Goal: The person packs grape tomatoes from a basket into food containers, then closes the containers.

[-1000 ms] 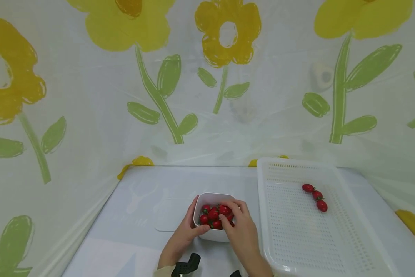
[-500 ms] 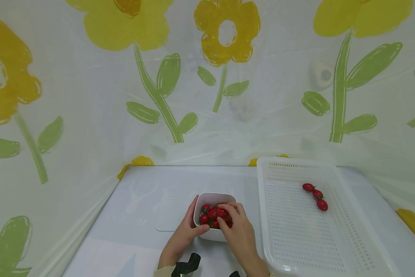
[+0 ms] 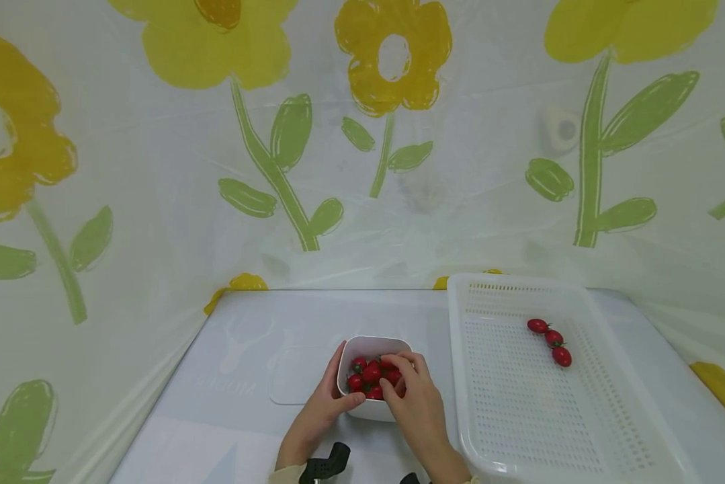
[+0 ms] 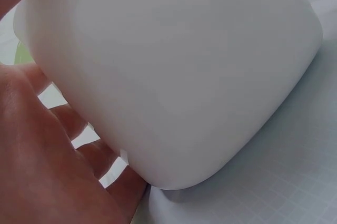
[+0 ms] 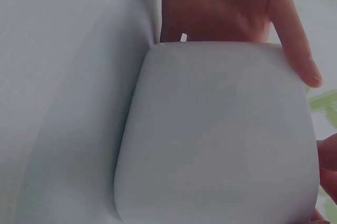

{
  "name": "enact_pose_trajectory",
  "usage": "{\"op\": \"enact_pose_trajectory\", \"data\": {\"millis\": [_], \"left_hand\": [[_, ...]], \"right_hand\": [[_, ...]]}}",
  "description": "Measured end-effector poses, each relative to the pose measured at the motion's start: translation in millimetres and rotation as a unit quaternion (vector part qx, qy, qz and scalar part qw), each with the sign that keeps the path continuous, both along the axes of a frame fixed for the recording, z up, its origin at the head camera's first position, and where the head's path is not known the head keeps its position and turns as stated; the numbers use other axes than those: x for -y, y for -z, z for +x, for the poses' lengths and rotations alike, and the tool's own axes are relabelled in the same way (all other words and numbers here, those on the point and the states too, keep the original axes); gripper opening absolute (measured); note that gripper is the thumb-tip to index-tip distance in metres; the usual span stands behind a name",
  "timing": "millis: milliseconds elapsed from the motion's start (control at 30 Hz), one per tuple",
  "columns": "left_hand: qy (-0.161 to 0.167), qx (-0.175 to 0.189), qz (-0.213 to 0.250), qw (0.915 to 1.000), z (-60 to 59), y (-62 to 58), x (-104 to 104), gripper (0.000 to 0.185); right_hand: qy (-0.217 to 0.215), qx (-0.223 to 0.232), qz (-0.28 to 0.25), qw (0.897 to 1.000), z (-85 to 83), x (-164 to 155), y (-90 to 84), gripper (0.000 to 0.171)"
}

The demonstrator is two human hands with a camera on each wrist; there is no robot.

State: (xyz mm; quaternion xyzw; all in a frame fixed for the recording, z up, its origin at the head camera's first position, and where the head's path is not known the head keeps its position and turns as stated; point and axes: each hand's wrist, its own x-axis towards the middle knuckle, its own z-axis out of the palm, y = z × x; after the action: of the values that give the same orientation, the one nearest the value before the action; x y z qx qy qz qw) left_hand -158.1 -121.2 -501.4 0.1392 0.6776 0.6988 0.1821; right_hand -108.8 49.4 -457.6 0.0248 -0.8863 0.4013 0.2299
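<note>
A small white bowl (image 3: 369,409) of red cherry tomatoes (image 3: 365,375) stands on the pale table. My left hand (image 3: 340,394) grips the bowl's left side, thumb hooked over the near rim. My right hand (image 3: 392,377) reaches into the bowl from the right, its fingers and thumb curled round a tomato among the pile. In the left wrist view the bowl's outer wall (image 4: 174,76) fills the frame, with my left fingers (image 4: 47,176) against it. The right wrist view shows the bowl's wall (image 5: 221,134) and my left hand (image 5: 221,5) behind it.
A large white perforated tray (image 3: 519,417) lies just right of the bowl, with three cherry tomatoes (image 3: 549,339) in a row near its far right. A plastic sheet printed with yellow flowers walls the table at the back and both sides.
My right hand's fingers have dipped lower and slightly left into the tomatoes. The left hand and the bowl have stayed put.
</note>
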Motion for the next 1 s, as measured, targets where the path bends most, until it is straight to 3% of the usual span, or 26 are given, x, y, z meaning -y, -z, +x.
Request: {"op": "enact_pose_trajectory", "data": {"millis": [300,600,667,900,1000], "left_hand": [[0.0,-0.005,-0.006,1.0,0.5,0.3,-0.4,0.082],[-0.009,0.005,-0.012,0.9999,0.9,0.2,-2.1,0.08],[-0.009,0.006,-0.013,0.9999,0.7,0.7,-2.5,0.08],[-0.017,0.006,-0.014,0.9997,1.0,1.7,0.1,0.079],[-0.017,0.005,-0.013,0.9998,0.3,2.4,-1.5,0.079]], "right_hand": [[-0.014,-0.029,-0.034,0.999,6.3,-0.4,-14.9,0.027],[-0.105,-0.073,-0.071,0.989,22.0,-11.9,-49.8,0.023],[-0.121,-0.064,-0.079,0.987,25.8,-16.2,-56.6,0.024],[-0.157,0.046,-0.08,0.983,34.2,-30.2,-75.0,0.027],[-0.171,0.057,-0.07,0.981,37.3,-37.8,-80.7,0.029]]}}
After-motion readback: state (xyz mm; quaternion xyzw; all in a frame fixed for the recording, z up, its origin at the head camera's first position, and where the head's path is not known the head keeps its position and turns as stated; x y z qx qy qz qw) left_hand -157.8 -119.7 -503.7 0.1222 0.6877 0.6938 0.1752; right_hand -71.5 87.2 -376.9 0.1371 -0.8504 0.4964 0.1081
